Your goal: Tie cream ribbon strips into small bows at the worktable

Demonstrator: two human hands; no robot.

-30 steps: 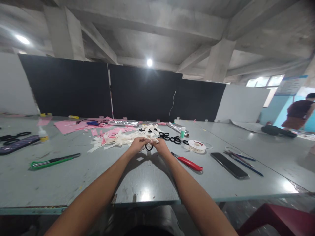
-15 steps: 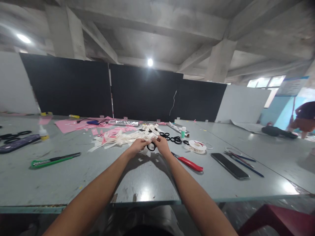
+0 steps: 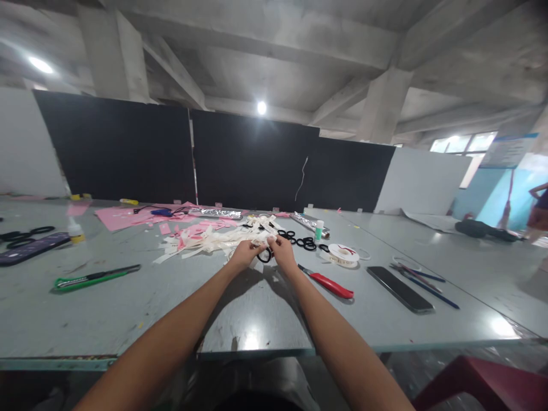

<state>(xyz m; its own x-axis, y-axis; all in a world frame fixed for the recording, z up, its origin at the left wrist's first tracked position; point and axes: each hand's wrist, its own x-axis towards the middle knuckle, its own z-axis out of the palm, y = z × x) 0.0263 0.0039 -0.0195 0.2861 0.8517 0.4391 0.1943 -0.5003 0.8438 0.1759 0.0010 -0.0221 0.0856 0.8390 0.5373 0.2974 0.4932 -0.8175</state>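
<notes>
Over the middle of the table my left hand [image 3: 247, 254] and my right hand [image 3: 282, 252] meet with fingertips pinched close together. A black hair tie [image 3: 265, 262] hangs upright as a loop between them, held at its top. Small white ribbon [image 3: 269, 241] shows at the fingertips, mostly hidden by them. Just beyond lies a loose heap of white ribbon strips [image 3: 214, 241]. More black hair ties [image 3: 306, 244] lie to the right of my hands, beside a spool of white ribbon [image 3: 343, 256].
A red-handled cutter [image 3: 331, 285] and a phone [image 3: 400, 289] lie to the right, with pens [image 3: 430, 288] beyond. On the left are a green utility knife [image 3: 96, 278] and a glue bottle [image 3: 76, 231]. A glue stick [image 3: 319, 230] stands behind. Pink sheets [image 3: 124, 217] lie farther back.
My hands have shifted slightly to the right, and my left fingers have moved closer to the right ones. The hair tie is still between them. A person at far right has moved mostly out of view.
</notes>
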